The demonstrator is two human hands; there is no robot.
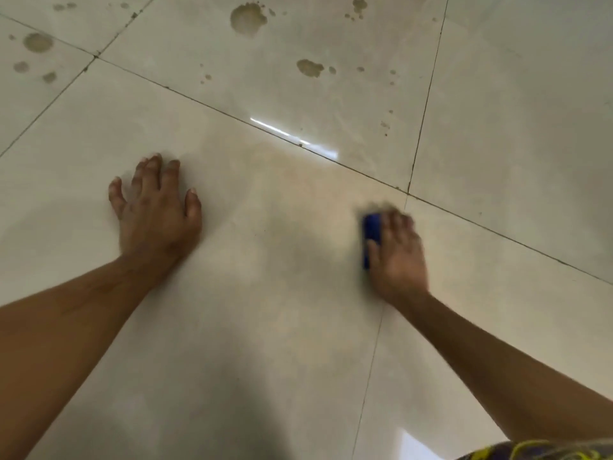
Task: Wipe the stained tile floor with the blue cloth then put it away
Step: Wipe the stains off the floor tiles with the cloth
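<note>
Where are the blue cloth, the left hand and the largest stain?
blue cloth (371,229): head view, visible edge beside the thumb.
left hand (156,210): head view, back of hand.
largest stain (248,18): head view, its middle.

You have nothing to read here: no words, labels, brand marks, numbers or signs show anywhere. The yellow-and-dark patterned fabric at the bottom right edge carries only a pattern, no legible lettering.

Single head-worn view, close above the tile floor (steeply downward, facing forward)
</note>
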